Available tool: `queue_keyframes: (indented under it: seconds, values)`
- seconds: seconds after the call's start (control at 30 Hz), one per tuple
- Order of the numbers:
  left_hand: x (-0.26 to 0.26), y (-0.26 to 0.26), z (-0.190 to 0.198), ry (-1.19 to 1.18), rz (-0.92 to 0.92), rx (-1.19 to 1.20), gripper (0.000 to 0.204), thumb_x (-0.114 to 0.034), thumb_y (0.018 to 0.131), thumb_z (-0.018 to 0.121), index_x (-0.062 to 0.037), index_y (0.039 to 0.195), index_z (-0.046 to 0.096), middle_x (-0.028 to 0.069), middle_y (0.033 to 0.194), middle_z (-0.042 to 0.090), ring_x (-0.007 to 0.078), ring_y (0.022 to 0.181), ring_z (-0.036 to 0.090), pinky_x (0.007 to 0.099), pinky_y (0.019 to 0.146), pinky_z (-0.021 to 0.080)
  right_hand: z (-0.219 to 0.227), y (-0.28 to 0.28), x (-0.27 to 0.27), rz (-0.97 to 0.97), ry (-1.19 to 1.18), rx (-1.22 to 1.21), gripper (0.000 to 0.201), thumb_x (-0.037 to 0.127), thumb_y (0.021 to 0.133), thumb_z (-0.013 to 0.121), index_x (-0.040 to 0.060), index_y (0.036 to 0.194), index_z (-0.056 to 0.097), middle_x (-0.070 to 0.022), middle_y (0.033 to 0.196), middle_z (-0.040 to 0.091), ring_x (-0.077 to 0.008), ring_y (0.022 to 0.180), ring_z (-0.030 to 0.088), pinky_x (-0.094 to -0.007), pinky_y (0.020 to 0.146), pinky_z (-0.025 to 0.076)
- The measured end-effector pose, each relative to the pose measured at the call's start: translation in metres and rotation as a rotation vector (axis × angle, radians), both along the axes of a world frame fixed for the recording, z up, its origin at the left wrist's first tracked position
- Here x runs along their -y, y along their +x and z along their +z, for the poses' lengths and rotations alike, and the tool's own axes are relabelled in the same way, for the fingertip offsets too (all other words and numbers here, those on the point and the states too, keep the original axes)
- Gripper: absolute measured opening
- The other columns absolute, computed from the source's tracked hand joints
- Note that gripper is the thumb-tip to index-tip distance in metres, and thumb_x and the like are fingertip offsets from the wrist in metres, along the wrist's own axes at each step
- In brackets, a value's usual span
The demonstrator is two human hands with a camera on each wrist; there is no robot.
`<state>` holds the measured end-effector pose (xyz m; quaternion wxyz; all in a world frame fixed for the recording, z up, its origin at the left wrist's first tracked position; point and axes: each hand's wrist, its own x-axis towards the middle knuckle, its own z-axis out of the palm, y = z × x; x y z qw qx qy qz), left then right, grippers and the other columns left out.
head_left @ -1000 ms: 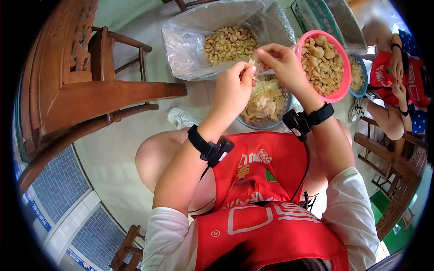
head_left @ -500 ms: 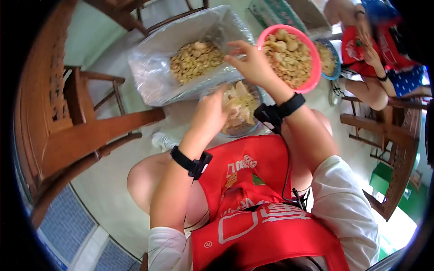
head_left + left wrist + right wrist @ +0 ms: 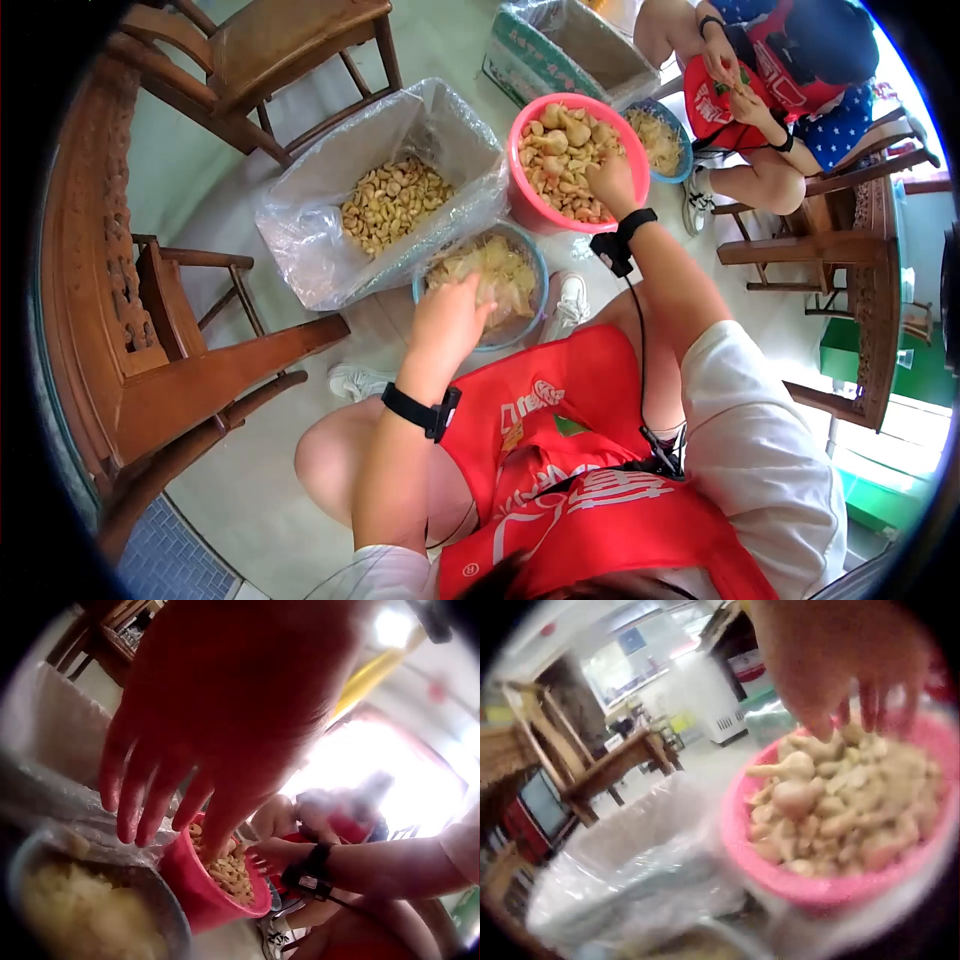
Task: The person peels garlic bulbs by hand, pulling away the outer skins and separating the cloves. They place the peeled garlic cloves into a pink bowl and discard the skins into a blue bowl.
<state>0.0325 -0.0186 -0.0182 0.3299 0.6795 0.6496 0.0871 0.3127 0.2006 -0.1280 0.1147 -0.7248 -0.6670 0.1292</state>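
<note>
In the head view, the left hand (image 3: 448,325) hovers at the near side of a blue bowl (image 3: 544,290) of papery garlic skins (image 3: 510,268). Its fingers hang loosely apart with nothing held in the left wrist view, where the left hand (image 3: 232,697) fills the top. The right hand (image 3: 612,186) reaches over a pink tub (image 3: 520,190) heaped with unpeeled cloves and some whole bulbs (image 3: 575,130). Fingers of the right hand (image 3: 855,667) point down at the cloves (image 3: 855,802) in the right wrist view; whether their tips touch them is unclear.
Left of the tub stands a plastic-lined box (image 3: 300,215) holding cloves (image 3: 392,205). Behind are a green lined box (image 3: 530,55) and a second blue bowl (image 3: 683,150). Another person (image 3: 760,100) sits at the upper right. Wooden chairs (image 3: 290,55) stand at the left.
The hands, together a second ago pulling at a thin piece, have separated. My right hand has moved across to the pink tub; my left has lowered toward the bowl of skins. The view has shifted.
</note>
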Motion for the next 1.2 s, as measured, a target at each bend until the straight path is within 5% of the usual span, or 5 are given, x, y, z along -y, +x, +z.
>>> queue_keyframes:
  seconds: [0.47,0.57,0.93,1.07,1.2]
  values:
    - [0.015,-0.014,-0.009,0.051,-0.031,-0.096,0.040,-0.025,0.081,0.067,-0.0057,0.114,0.059,0.0171,0.090,0.065,0.0344,0.080,0.064,0.0429,0.071,0.050,-0.033,-0.019,-0.097,0.132,0.051,0.354,0.032,0.033,0.085,0.056,0.0192,0.112,0.066,-0.0127,0.112,0.061,-0.0314,0.117,0.050,-0.0516,0.091,0.039]
    - [0.020,-0.015,-0.013,0.070,-0.025,-0.096,0.038,-0.025,0.081,0.067,-0.0051,0.112,0.059,0.0169,0.088,0.065,0.0341,0.081,0.064,0.0433,0.072,0.050,-0.030,-0.008,-0.093,0.067,0.191,-0.127,0.027,0.029,0.091,0.050,0.0132,0.109,0.063,-0.0135,0.091,0.066,-0.0296,0.090,0.063,-0.0404,0.076,0.046]
    - [0.038,-0.006,0.008,0.112,-0.085,-0.075,0.030,-0.026,0.080,0.068,-0.0035,0.098,0.061,0.0169,0.085,0.066,0.0343,0.083,0.064,0.0440,0.072,0.050,0.072,-0.055,-0.058,-0.335,-0.305,-2.296,0.041,0.033,0.099,0.042,-0.0049,0.110,0.053,-0.0216,0.107,0.053,-0.0357,0.108,0.052,-0.0431,0.088,0.053]
    - [0.043,-0.007,0.012,0.152,-0.126,-0.109,0.025,-0.027,0.079,0.067,-0.0036,0.088,0.065,0.0163,0.080,0.066,0.0333,0.080,0.065,0.0430,0.070,0.051,0.110,-0.087,-0.040,-0.243,-0.895,-2.197,0.038,0.040,0.095,0.051,0.0013,0.094,0.052,-0.0163,0.097,0.052,-0.0289,0.093,0.056,-0.0333,0.069,0.056]
    - [0.047,-0.010,0.008,0.239,-0.091,-0.181,0.012,-0.018,0.076,0.063,-0.0087,0.078,0.070,0.0150,0.079,0.068,0.0301,0.077,0.067,0.0409,0.069,0.051,0.156,-0.144,-0.020,-0.128,-0.680,-1.535,0.027,0.033,0.090,0.061,0.0084,0.084,0.049,-0.0082,0.082,0.052,-0.0213,0.071,0.057,-0.0294,0.055,0.053]
